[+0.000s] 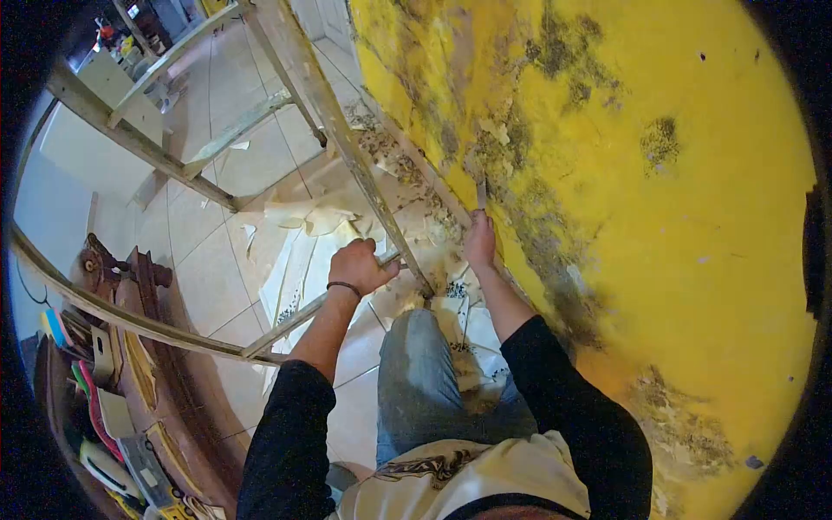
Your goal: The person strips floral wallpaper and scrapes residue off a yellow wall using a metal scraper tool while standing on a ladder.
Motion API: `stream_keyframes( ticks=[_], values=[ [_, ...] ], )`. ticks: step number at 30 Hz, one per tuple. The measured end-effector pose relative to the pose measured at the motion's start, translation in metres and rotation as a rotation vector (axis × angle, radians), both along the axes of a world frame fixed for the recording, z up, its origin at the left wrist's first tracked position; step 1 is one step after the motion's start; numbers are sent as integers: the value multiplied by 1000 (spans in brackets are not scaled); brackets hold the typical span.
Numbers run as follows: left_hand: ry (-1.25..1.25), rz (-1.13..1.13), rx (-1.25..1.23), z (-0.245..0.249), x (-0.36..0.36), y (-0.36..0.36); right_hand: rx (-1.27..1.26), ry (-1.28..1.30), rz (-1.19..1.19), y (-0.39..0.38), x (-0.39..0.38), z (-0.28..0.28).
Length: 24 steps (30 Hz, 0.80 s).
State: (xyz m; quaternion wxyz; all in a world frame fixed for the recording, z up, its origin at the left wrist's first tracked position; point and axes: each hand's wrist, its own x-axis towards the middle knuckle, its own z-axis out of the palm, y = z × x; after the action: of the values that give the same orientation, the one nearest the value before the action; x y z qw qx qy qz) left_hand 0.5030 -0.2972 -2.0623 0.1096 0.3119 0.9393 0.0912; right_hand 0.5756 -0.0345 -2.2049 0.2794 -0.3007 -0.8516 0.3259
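My left hand (360, 267) is wrapped around a rung (299, 316) of a worn wooden stepladder, close to where the rung meets the side rail (374, 192). Low by the yellow wall (702, 225), my right hand (479, 241) grips a scraper (482, 194). Its flat blade points away from me along the wall's lower part, and the handle is hidden in my fist. Around the blade the paint is peeling, with dark mold patches (511, 143) and bare brownish plaster. My bent knee (414, 338) in jeans is just below the ladder rail.
Paint flakes and crumbs (394, 156) lie along the wall base. Pale sheets (299, 260) with debris cover part of the tiled floor (212, 260). A carved wooden piece of furniture (173, 364) with books and other items stands at left. The ladder's other legs (143, 143) extend ahead.
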Motion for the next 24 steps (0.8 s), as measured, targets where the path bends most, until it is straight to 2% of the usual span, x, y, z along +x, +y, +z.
stream_keyframes(
  ticks=[2,5,6,9,13,16,19,21,23,24],
  values=[
    [-10,7,-8,2,0,0,-30,80,20,10,-15,3],
    [-47,15,17,3,5,-3,68,160,97,13,-36,63],
    [-63,18,-6,5,5,-2,52,30,66,12,-35,54],
    [-23,-21,27,-2,0,-3,-21,3,-68,-7,-13,11],
    [-19,-7,16,0,-1,-4,-33,-37,-37,-11,-8,16],
    [-33,-4,14,4,0,-1,-49,82,33,-9,-9,20],
    [-21,1,22,1,1,-3,-5,46,50,7,-17,72],
    [-7,6,46,0,3,-4,211,25,106,11,-16,127],
    [-37,3,-26,7,3,-1,252,3,167,3,-9,188],
    [-39,3,-24,13,4,-3,345,-112,192,9,-5,216]
  ],
)
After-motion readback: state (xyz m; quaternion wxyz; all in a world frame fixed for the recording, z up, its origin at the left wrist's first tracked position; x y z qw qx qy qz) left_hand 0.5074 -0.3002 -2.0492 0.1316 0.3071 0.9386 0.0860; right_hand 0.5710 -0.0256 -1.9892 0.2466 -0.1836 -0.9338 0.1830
